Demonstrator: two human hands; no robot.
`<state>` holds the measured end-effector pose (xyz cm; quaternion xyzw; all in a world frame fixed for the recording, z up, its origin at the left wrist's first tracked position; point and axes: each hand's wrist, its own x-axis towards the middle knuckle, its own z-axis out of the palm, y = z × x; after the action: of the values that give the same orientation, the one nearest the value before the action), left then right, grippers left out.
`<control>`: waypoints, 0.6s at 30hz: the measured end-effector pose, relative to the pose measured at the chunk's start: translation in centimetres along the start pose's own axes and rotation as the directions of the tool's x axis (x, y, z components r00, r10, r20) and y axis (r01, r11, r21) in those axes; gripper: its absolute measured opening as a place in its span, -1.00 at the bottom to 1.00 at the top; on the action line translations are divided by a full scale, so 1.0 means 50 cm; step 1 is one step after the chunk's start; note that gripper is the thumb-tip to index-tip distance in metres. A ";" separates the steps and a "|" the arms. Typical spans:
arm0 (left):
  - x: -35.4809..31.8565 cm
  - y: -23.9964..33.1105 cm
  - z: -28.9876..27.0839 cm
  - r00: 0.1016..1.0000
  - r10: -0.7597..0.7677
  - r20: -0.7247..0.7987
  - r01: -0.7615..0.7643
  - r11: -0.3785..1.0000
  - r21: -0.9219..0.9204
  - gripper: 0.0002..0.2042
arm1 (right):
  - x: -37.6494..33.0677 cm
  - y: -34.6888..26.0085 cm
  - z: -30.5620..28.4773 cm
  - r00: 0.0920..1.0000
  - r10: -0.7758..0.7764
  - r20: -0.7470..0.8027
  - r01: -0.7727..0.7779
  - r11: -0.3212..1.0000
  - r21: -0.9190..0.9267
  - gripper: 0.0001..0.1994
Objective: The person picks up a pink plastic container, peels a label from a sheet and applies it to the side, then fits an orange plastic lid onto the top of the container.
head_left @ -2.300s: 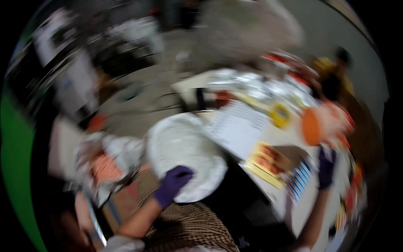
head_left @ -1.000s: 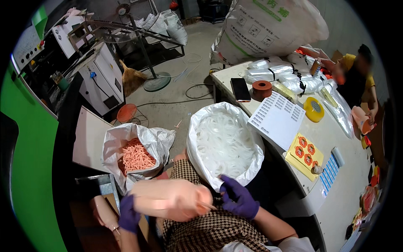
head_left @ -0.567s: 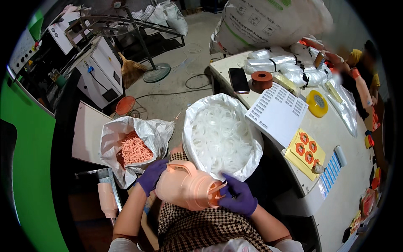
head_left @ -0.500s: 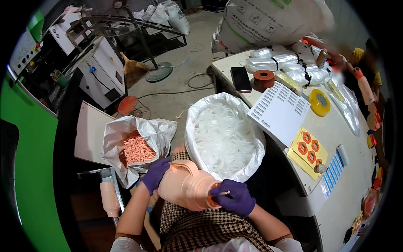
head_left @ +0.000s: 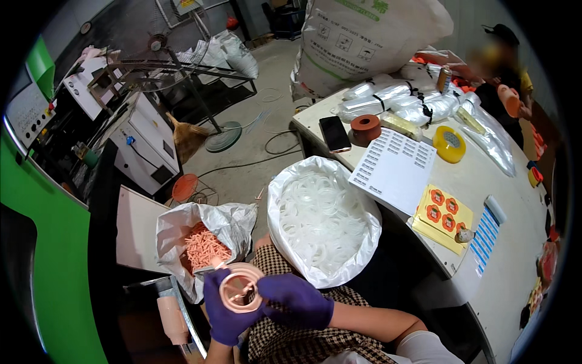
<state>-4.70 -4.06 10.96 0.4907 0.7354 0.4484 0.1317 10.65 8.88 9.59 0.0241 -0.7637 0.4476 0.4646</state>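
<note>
I grip the pink cap (head_left: 240,291) over my lap, left hand (head_left: 225,309) cupped beneath, right hand (head_left: 295,300) clamped on its rim, seemingly fitting its inside; next likely needs a ring from the bag (head_left: 323,224).

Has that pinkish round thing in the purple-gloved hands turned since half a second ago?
Yes. The pink round part earlier showed its side beside the bag of clear rings; now its open ring faces up, nearer the bag of pink pieces.
</note>
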 end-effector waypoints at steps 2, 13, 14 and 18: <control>-0.029 -0.009 0.002 0.994 0.034 -0.108 -0.032 0.999 0.020 -0.21 | -0.026 0.007 0.004 0.968 -0.029 0.251 0.061 0.991 -0.121 -0.40; -0.053 -0.066 0.058 0.937 0.337 -0.091 -0.250 0.830 0.499 -0.46 | -0.086 0.127 0.113 0.504 0.648 0.571 -0.625 0.730 -0.278 -0.63; -0.050 -0.087 0.057 0.916 0.370 -0.154 -0.228 0.798 0.557 -0.44 | -0.068 0.133 0.123 0.418 0.665 0.619 -0.575 0.721 -0.387 -0.61; 0.054 -0.123 -0.040 0.926 0.312 -0.213 -0.232 0.914 0.331 -0.36 | 0.049 0.130 0.124 0.746 0.248 0.618 -0.096 0.958 -0.270 -0.34</control>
<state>-10.98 -3.57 7.92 0.5398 0.7296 0.4062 -0.1067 2.06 9.33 6.04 0.0540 -0.9202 0.3653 0.1295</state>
